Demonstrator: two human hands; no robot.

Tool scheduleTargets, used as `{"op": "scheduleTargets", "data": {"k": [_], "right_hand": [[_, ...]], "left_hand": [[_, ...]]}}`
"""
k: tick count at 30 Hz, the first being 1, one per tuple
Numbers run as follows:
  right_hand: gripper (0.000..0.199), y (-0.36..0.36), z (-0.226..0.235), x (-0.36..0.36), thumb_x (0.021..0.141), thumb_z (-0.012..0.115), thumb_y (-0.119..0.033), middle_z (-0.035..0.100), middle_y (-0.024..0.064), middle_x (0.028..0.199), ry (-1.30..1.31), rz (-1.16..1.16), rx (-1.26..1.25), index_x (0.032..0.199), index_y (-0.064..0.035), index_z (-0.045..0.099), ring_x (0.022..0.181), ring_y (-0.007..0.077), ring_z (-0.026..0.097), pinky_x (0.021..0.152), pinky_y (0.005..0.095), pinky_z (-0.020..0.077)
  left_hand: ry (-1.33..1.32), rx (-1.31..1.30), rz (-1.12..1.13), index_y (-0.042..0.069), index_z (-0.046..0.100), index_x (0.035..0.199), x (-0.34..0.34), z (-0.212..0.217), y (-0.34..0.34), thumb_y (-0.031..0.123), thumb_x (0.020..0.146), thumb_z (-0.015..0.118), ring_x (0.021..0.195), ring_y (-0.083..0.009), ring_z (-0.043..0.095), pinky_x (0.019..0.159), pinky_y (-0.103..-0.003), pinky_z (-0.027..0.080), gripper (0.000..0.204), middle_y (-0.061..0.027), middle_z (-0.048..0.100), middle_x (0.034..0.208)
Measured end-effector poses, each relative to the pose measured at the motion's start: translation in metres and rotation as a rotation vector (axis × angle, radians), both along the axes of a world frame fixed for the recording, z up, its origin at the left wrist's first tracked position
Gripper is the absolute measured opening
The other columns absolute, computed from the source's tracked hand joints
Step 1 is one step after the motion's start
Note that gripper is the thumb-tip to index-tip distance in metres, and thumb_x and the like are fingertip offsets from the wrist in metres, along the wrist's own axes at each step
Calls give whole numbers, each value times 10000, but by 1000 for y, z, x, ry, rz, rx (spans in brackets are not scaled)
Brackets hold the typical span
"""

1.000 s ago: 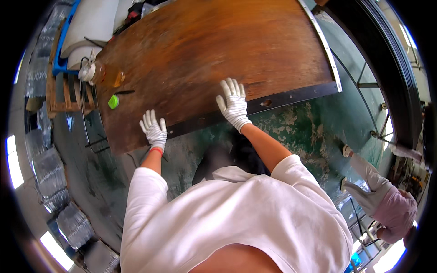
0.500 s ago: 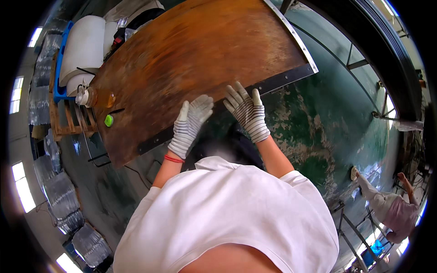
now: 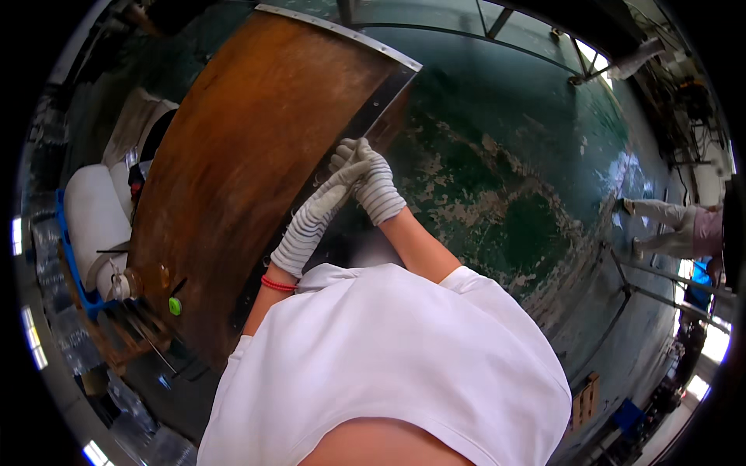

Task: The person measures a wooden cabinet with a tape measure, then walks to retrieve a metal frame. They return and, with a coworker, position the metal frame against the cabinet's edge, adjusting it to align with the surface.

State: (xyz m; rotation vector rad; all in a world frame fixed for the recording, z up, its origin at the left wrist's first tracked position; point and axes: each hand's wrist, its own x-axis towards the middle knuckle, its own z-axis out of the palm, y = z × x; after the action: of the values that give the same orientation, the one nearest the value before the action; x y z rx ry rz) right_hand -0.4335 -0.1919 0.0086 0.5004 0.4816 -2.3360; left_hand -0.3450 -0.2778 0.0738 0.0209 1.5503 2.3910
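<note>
My two hands meet just past the near edge of a brown, worn tabletop, both in white gloves with grey stripes at the cuffs. My left hand has its fingers stretched out and laid across the palm side of my right hand. Behind the left fingers, the right fingers show, pointing toward the table and partly hidden. No object shows in either hand. A red bracelet circles my left wrist. The table's dark metal edge strip runs close to the right fingertips.
On the table's left part lie a green tape measure and a jar of amber liquid. White rolls stand beyond it, near a wooden pallet. Worn green floor spreads to the right, where another person stands far off.
My hands were apart with fingers spread; now they have come together and touch. The view has turned to the right, so the table sits further left and more steeply angled.
</note>
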Motion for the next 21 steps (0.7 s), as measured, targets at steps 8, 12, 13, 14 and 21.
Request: {"op": "scheduleTargets", "data": {"k": [8, 12, 13, 14, 21], "right_hand": [[464, -6, 22, 33, 849, 539, -437, 580, 91, 979, 179, 70, -553, 1073, -32, 509, 936, 234, 555, 853, 378, 454], [497, -6, 34, 61, 816, 592, -438, 559, 61, 1050, 209, 114, -295, 1133, -65, 506, 985, 202, 525, 881, 391, 424], [500, -8, 31, 64, 814, 605, -418, 565, 60, 1047, 198, 165, -234, 1140, -55, 496, 970, 199, 538, 860, 379, 439], [497, -10, 28, 67, 817, 603, -412, 568, 61, 1043, 246, 189, -160, 1141, -50, 495, 961, 200, 543, 854, 375, 443], [376, -21, 41, 84, 870, 549, -342, 581, 50, 1047, 116, -24, -85, 1128, -70, 523, 940, 169, 556, 851, 303, 452]], "left_hand": [[-14, 561, 171, 43, 277, 1367, 1, 33, -8, 387, 910, 393, 1261, -224, 328, 1067, -356, 216, 584, -126, 327, 1389], [-47, 768, 258, 82, 300, 1361, 2, 30, -19, 459, 904, 357, 1254, -289, 339, 1065, -420, 227, 596, -172, 312, 1387], [-53, 756, 288, 94, 301, 1362, 3, 30, -21, 470, 903, 350, 1250, -300, 341, 1067, -420, 230, 596, -176, 309, 1386], [-45, 741, 280, 91, 299, 1363, 3, 29, -22, 470, 902, 351, 1252, -298, 338, 1069, -417, 227, 599, -175, 311, 1386], [-17, 657, 191, 52, 338, 1339, 10, 26, -12, 412, 918, 351, 1262, -282, 327, 1083, -392, 208, 553, -162, 329, 1379]]}}
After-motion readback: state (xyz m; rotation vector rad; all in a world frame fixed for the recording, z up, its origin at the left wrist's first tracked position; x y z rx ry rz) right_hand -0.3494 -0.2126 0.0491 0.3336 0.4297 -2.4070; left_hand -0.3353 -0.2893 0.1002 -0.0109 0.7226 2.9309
